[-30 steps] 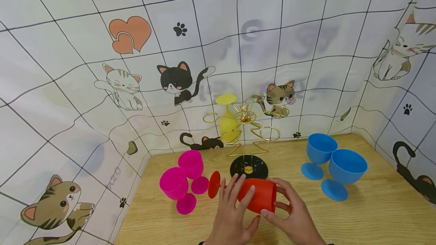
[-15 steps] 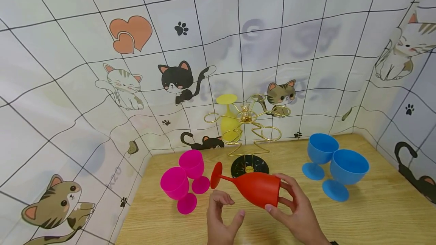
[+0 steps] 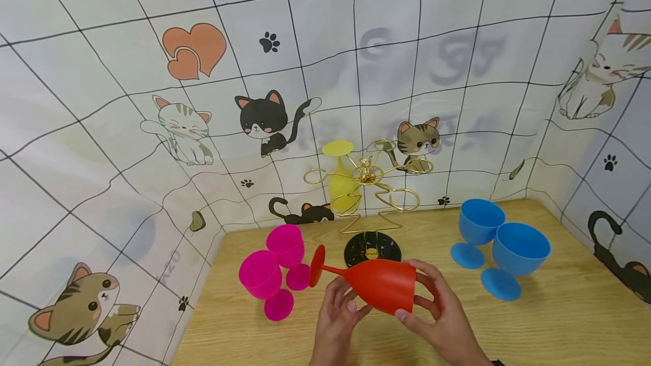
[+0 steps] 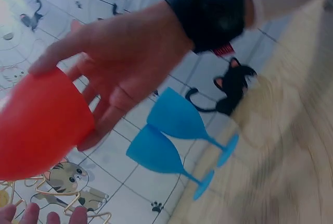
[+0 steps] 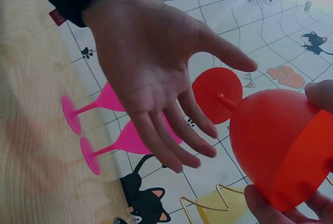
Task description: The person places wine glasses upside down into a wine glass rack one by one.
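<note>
A red plastic goblet (image 3: pixel 381 284) lies sideways in the air, its foot to the left and its mouth to the right. My right hand (image 3: pixel 442 315) grips it around the rim, thumb on the near side; the left wrist view also shows this right hand (image 4: pixel 125 52) on the rim. Below the stem and bowl is my left hand (image 3: pixel 338 312), partly overlapped by the goblet in the head view. From the right wrist, the left hand (image 5: pixel 151 73) appears palm up with its fingers spread, beside the goblet. Behind stands a gold wire rack (image 3: pixel 368 174) on a black round base (image 3: pixel 356 253).
An upside-down yellow goblet (image 3: pixel 343 188) hangs on the rack's left side. Two pink goblets (image 3: pixel 260 274) stand upright on the wooden table (image 3: pixel 213 332) at left, two blue goblets (image 3: pixel 520 248) at right. A cat-printed sheet (image 3: pixel 325 44) rises behind the table.
My left hand has come off the goblet's near side, dropped below it, then moved up and right under the stem. The right hand keeps its hold on the rim.
</note>
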A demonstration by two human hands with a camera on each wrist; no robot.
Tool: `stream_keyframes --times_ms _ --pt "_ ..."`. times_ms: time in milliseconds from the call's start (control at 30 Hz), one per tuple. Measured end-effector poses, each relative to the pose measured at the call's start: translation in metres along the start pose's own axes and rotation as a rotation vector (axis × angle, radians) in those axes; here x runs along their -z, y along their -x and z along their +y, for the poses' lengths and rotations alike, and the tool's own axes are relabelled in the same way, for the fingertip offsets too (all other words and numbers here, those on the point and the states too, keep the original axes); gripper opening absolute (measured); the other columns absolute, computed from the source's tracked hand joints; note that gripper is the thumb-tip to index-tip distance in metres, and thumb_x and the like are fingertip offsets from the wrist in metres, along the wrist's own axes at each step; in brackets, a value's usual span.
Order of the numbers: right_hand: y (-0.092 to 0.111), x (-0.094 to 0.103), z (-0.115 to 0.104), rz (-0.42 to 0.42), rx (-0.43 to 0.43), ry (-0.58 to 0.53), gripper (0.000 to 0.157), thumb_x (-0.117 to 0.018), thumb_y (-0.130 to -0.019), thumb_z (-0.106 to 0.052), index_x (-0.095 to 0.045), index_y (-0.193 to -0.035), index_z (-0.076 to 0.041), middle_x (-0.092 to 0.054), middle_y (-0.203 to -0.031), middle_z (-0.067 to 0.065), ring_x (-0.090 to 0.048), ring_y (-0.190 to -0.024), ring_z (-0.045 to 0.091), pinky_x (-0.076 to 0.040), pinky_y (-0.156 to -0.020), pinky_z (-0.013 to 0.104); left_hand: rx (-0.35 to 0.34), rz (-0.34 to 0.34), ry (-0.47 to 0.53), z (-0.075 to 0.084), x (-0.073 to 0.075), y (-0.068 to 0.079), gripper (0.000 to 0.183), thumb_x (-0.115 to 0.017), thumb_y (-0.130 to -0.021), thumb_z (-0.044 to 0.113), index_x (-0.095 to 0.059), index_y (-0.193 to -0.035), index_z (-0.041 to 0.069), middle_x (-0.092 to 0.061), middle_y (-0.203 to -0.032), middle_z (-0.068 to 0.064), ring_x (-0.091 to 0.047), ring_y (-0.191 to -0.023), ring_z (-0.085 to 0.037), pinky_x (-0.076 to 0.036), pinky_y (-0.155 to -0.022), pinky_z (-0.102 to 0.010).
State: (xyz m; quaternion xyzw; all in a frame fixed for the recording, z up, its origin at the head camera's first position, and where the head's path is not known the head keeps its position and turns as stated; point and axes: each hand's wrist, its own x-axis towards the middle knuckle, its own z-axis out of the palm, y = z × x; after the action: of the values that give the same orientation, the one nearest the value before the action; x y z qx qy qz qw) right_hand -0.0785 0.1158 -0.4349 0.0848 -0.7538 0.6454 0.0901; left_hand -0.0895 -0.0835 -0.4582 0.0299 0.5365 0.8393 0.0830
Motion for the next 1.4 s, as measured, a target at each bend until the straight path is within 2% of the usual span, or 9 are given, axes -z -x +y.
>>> stream_keyframes --times_ms 133,267,433,600,900,1100,1233,1333,1400 --pt "0.002 -0.001 0.001 -0.031 0.008 -0.016 0.07 -0.075 -0.084 -0.007 -0.04 -0.143 -0.021 -0.046 -0.139 -0.007 -0.051 -0.118 -0.003 -0.058 -0.082 0.023 0.06 -0.045 0.127 0.005 -0.003 0.0 0.055 -0.051 -0.101 0.026 -0.027 -0.15 0.016 -0.045 -0.149 -0.005 -0.051 -0.13 -0.024 -0.047 -0.106 -0.05" --pt "0.003 -0.002 0.002 -0.057 0.003 -0.026 0.069 -0.074 -0.085 -0.008 -0.04 -0.143 -0.022 -0.045 -0.142 0.001 -0.05 -0.118 -0.005 -0.058 -0.083 0.024 0.088 -0.053 0.183 0.007 -0.006 0.001 0.057 -0.052 -0.1 0.026 -0.026 -0.151 0.021 -0.046 -0.15 -0.005 -0.051 -0.132 -0.027 -0.045 -0.106 -0.054" --pt "0.004 -0.003 0.003 -0.084 0.021 -0.022 0.069 -0.074 -0.085 -0.008 -0.04 -0.144 -0.022 -0.044 -0.144 0.011 -0.05 -0.118 -0.004 -0.058 -0.083 0.026 0.093 -0.041 0.202 0.007 -0.01 0.002 0.058 -0.053 -0.1 0.024 -0.027 -0.151 0.023 -0.047 -0.149 -0.004 -0.052 -0.131 -0.028 -0.047 -0.104 -0.051" --pt "0.003 -0.004 0.003 -0.104 0.014 -0.015 0.069 -0.075 -0.085 -0.01 -0.04 -0.143 -0.023 -0.045 -0.144 0.007 -0.05 -0.119 -0.001 -0.057 -0.084 0.026 0.087 -0.005 0.218 0.007 -0.012 0.002 0.056 -0.054 -0.1 0.022 -0.029 -0.15 0.022 -0.048 -0.148 -0.003 -0.054 -0.13 -0.027 -0.049 -0.102 -0.048" --pt "0.003 -0.005 0.003 -0.108 -0.054 -0.007 0.068 -0.075 -0.086 -0.014 -0.04 -0.142 -0.027 -0.045 -0.145 0.002 -0.05 -0.125 0.026 -0.056 -0.084 0.024 0.114 0.057 0.216 0.006 -0.014 0.0 0.049 -0.058 -0.099 0.021 -0.037 -0.143 0.02 -0.054 -0.142 -0.006 -0.058 -0.125 -0.027 -0.052 -0.098 -0.046" --pt "0.002 -0.004 0.001 -0.122 -0.064 0.004 0.068 -0.075 -0.086 -0.015 -0.039 -0.143 -0.028 -0.045 -0.146 0.004 -0.048 -0.127 0.032 -0.056 -0.086 0.024 0.124 0.089 0.201 0.006 -0.014 -0.001 0.051 -0.061 -0.098 0.023 -0.038 -0.143 0.018 -0.054 -0.142 -0.007 -0.059 -0.123 -0.027 -0.053 -0.097 -0.045" --pt "0.001 -0.003 0.0 -0.146 -0.067 0.028 0.071 -0.076 -0.085 -0.019 -0.036 -0.144 -0.029 -0.044 -0.147 0.006 -0.044 -0.131 0.038 -0.056 -0.093 0.039 0.117 0.108 0.17 0.007 -0.015 -0.001 0.056 -0.065 -0.095 0.023 -0.037 -0.143 0.018 -0.052 -0.144 -0.008 -0.06 -0.123 -0.028 -0.053 -0.097 -0.045" --pt "-0.001 -0.002 -0.001 -0.159 -0.064 0.043 0.075 -0.076 -0.084 -0.022 -0.034 -0.145 -0.03 -0.042 -0.149 0.007 -0.041 -0.133 0.04 -0.052 -0.096 0.055 0.108 0.11 0.138 0.007 -0.014 -0.002 0.056 -0.065 -0.095 0.022 -0.037 -0.143 0.017 -0.051 -0.144 -0.009 -0.061 -0.122 -0.028 -0.053 -0.097 -0.045" --pt "-0.001 -0.001 -0.001 -0.162 -0.053 0.05 0.076 -0.076 -0.084 -0.022 -0.033 -0.146 -0.03 -0.042 -0.15 0.007 -0.04 -0.134 0.042 -0.049 -0.096 0.061 0.101 0.103 0.109 0.008 -0.013 -0.001 0.055 -0.065 -0.095 0.023 -0.038 -0.143 0.017 -0.051 -0.144 -0.009 -0.061 -0.121 -0.028 -0.054 -0.096 -0.043"
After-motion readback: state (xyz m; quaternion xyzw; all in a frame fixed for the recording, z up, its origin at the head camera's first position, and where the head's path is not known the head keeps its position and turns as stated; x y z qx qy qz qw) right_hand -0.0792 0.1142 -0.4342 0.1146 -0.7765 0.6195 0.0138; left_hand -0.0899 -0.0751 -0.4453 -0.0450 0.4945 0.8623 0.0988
